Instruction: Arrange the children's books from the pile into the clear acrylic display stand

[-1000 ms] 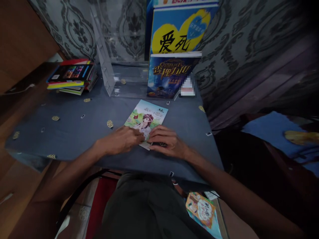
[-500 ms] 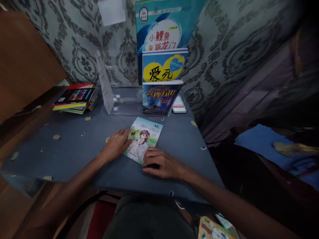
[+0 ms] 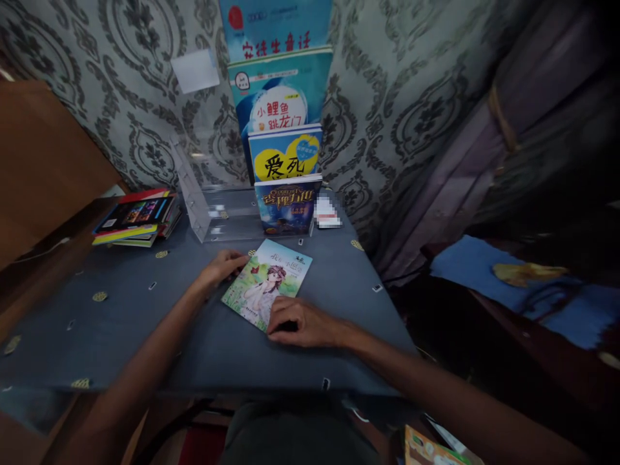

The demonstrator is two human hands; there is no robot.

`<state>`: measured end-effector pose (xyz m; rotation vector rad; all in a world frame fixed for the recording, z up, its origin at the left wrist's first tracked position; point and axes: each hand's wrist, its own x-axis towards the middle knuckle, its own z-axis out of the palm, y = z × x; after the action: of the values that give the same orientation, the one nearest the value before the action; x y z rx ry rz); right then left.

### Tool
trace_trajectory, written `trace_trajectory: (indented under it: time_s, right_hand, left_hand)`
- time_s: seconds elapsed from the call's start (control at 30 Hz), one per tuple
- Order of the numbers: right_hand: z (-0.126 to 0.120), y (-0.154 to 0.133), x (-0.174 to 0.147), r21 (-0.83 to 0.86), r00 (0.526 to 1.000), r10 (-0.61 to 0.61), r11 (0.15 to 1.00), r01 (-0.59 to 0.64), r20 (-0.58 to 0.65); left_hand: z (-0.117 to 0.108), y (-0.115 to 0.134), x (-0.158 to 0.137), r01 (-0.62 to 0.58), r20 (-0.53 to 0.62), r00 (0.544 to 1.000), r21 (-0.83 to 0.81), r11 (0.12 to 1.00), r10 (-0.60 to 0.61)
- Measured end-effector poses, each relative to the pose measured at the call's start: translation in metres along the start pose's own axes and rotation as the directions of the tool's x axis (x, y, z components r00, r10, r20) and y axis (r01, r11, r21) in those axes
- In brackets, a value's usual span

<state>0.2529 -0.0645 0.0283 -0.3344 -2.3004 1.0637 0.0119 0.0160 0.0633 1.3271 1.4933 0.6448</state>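
Note:
A thin paperback book (image 3: 261, 284) with a drawn figure and green leaves on its cover lies tilted on the cloth-covered table. My right hand (image 3: 303, 323) has thumb and curled fingers closed on its lower right corner. At the book's upper left edge is my left hand (image 3: 223, 268), its fingers stretched toward the edge and its thumb not clearly visible. Behind the book stands a clear acrylic rack (image 3: 191, 197). On its right side a dark blue book (image 3: 285, 210), a yellow and blue book (image 3: 283, 155) and taller teal books (image 3: 276, 81) stand in steps.
A pile of books (image 3: 138, 216) lies at the table's left rear. Beside the rack sits a small white object (image 3: 328, 213), blurred out. A patterned wall covering rises behind. To the right are a purple curtain (image 3: 436, 161) and a blue cloth (image 3: 523, 284). Another book (image 3: 431, 449) shows below the table edge.
My left hand has slid off the cover to the book's upper left edge. The right hand stays at the lower right corner. The head view has shifted, showing more of the taller books.

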Motion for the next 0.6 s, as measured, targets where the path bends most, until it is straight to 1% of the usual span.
trace_trajectory:
  time_s: [0.1, 0.17, 0.2, 0.3, 0.4, 0.47, 0.53, 0.6]
  right_hand:
    - [0.001, 0.002, -0.001, 0.005, 1.0, 0.014, 1.0, -0.014, 0.007]
    - [0.001, 0.002, -0.001, 0.02, 1.0, 0.026, 0.999, -0.026, -0.002]
    - [0.001, 0.002, -0.001, 0.033, 0.999, 0.033, 0.999, -0.033, -0.01]
    - [-0.002, 0.002, -0.002, 0.078, 0.996, 0.072, 0.995, -0.069, -0.043]
    - [-0.008, 0.002, -0.002, 0.084, 0.983, 0.147, 0.987, -0.139, -0.106]
    - [-0.012, 0.004, -0.001, 0.055, 0.968, 0.188, 0.982, -0.181, -0.165]
    - [-0.016, 0.006, -0.001, 0.016, 0.955, 0.201, 0.979, -0.203, -0.218]
    - [-0.02, 0.007, -0.001, -0.009, 0.946, 0.194, 0.979, -0.204, -0.26]
  left_hand:
    - [0.01, 0.008, -0.001, 0.04, 0.155, 0.988, -0.105, 0.994, -0.024]
    - [0.017, 0.011, -0.004, 0.032, 0.245, 0.969, -0.209, 0.977, 0.02]
    - [0.02, 0.012, -0.006, 0.015, 0.264, 0.963, -0.252, 0.968, 0.053]
    - [0.024, 0.013, -0.011, -0.055, 0.256, 0.957, -0.305, 0.951, 0.137]
    - [0.024, 0.016, -0.016, -0.139, 0.239, 0.949, -0.273, 0.952, 0.207]
    - [0.025, 0.021, -0.02, -0.22, 0.23, 0.934, -0.229, 0.948, 0.272]
    - [0.026, 0.03, -0.025, -0.343, 0.202, 0.908, -0.151, 0.927, 0.368]
    - [0.026, 0.04, -0.033, -0.487, 0.164, 0.859, -0.026, 0.873, 0.485]
